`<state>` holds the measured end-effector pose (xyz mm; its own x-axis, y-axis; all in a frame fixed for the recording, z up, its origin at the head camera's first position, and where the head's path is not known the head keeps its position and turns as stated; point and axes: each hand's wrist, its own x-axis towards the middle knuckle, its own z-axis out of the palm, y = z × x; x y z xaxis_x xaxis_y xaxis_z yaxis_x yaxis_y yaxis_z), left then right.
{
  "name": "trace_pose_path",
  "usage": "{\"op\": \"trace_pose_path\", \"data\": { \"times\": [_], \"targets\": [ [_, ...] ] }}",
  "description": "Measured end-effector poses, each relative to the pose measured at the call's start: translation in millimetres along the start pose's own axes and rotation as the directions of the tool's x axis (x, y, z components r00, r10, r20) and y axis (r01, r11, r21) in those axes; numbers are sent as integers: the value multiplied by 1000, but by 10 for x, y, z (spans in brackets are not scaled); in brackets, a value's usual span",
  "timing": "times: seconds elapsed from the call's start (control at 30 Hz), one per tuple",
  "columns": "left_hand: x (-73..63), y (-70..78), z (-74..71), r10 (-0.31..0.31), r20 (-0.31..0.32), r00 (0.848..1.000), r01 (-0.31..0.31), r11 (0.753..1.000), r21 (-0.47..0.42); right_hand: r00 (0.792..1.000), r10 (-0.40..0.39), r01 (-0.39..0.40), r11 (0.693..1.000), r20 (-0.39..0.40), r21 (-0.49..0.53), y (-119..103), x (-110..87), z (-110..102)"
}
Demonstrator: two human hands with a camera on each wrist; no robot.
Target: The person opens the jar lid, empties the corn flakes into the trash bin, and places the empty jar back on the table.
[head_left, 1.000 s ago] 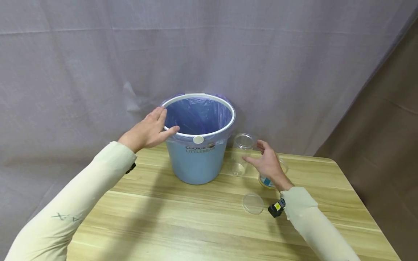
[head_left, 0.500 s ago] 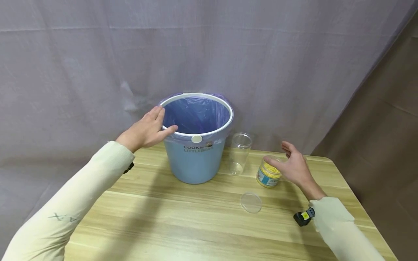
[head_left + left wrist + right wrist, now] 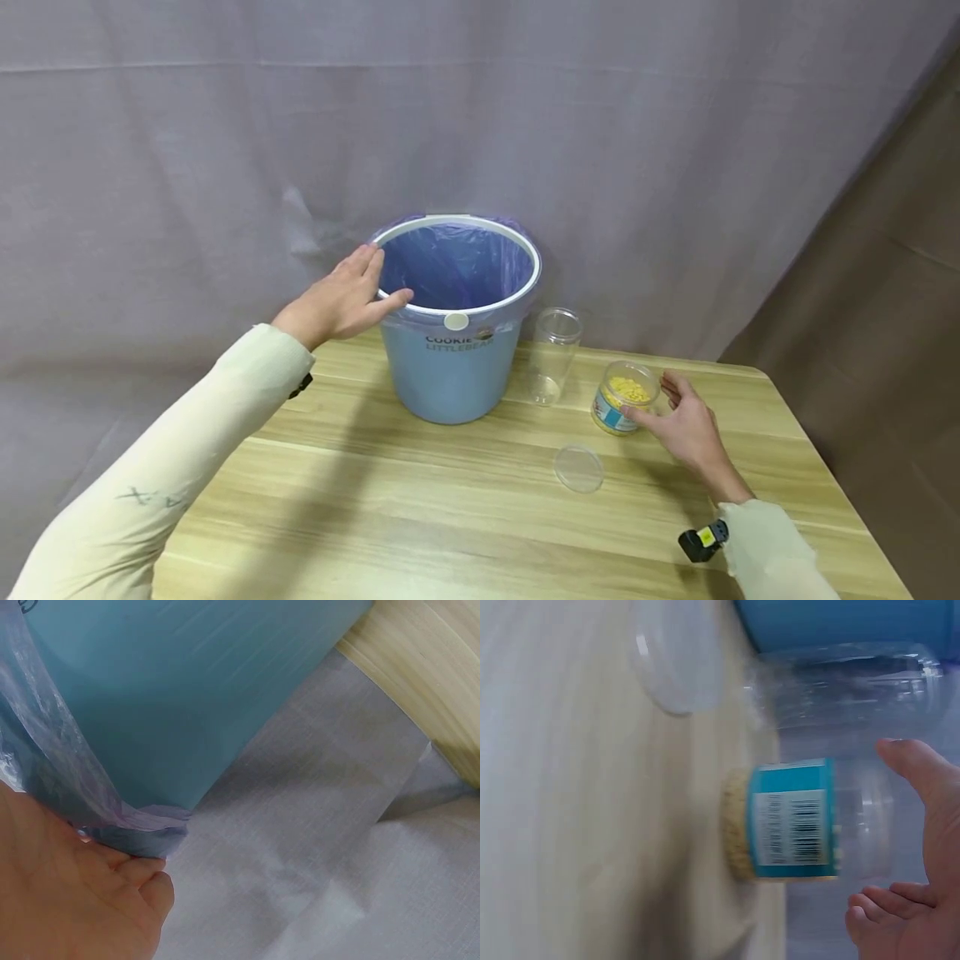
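My left hand [image 3: 341,300] rests on the left rim of a light-blue trash bin [image 3: 450,375], fingers extended and thumb over the front of the rim. The bin has a purple plastic liner [image 3: 82,765], which my left fingertips meet in the left wrist view. On the right, my right hand [image 3: 686,425] is spread beside a clear jar [image 3: 618,408] of small yellow pieces with a blue label [image 3: 791,780]. Thumb and fingers stand on either side of the jar's upper part, with a gap showing in the right wrist view. The jar stands upright and uncovered.
A tall clear plastic container [image 3: 551,362] stands between bin and jar. A clear round lid [image 3: 578,468] lies flat on the wooden table [image 3: 420,517] in front of the jar. Grey curtain [image 3: 637,167] hangs close behind the table.
My right hand has moved right, away from the tall clear container, then down to the right side of the jar. My left hand has stayed on the bin's rim.
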<state>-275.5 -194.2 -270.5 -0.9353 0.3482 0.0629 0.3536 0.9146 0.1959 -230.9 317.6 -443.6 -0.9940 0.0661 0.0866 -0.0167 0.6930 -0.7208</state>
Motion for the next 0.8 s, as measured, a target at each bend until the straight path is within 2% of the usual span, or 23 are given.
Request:
{"op": "trace_pose_path", "data": {
  "times": [0.13, 0.33, 0.4, 0.6, 0.8],
  "targets": [
    [18, 21, 11, 1, 3, 1000, -1, 1000, 3, 999, 34, -34, 999, 18, 18, 174, 11, 144],
    [35, 51, 42, 7, 0, 1000, -7, 1000, 0, 997, 67, -71, 992, 34, 109, 356, 32, 309],
    [39, 56, 50, 7, -1, 1000, -7, 1000, -1, 997, 79, -81, 989, 24, 125, 370, 43, 346],
    [31, 52, 37, 1, -5, 1000, -1, 1000, 6, 993, 110, -106, 990, -40, 88, 351, 100, 397],
    [27, 54, 11, 0, -2, 1000, 0, 1000, 6, 992, 103, -99, 994, -79, 54, 324, 127, 399]
  ]
}}
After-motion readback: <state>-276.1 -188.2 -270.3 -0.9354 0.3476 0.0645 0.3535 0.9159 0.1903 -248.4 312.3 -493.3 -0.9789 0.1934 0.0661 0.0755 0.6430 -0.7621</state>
